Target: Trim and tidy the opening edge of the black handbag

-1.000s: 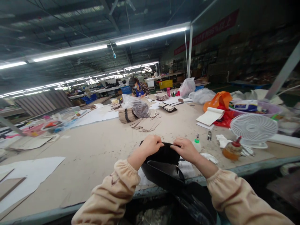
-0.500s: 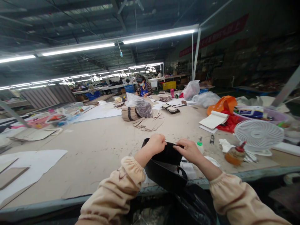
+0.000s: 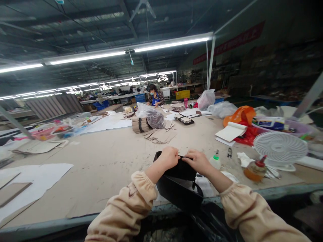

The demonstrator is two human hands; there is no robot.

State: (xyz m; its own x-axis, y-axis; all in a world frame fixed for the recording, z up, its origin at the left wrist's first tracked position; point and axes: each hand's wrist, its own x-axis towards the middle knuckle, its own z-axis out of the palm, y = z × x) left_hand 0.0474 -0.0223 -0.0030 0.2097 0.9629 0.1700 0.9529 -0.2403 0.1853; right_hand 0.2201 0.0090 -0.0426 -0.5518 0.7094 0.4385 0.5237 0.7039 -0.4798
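A black bag (image 3: 174,190), its mouth open and a pale inside showing, rests at the table's near edge in front of me. My left hand (image 3: 169,158) is closed on the bag's far upper edge, fingers curled over it. Close beside it, my right hand (image 3: 198,160) pinches the same edge between thumb and fingers. A small black strap or fitting (image 3: 198,188) hangs at the bag's right end. The fingertips of both hands are partly hidden behind the edge.
A small green-capped bottle (image 3: 215,161), a red-topped bottle of amber liquid (image 3: 255,168) and a white fan (image 3: 280,146) stand to the right. Cut brown pieces (image 3: 160,134) lie ahead. White sheets (image 3: 50,174) are at left. A co-worker (image 3: 154,95) sits across the table.
My right hand has slid left along the bag's edge, closer to my left hand. The left hand keeps its hold. The camera view has shifted slightly.
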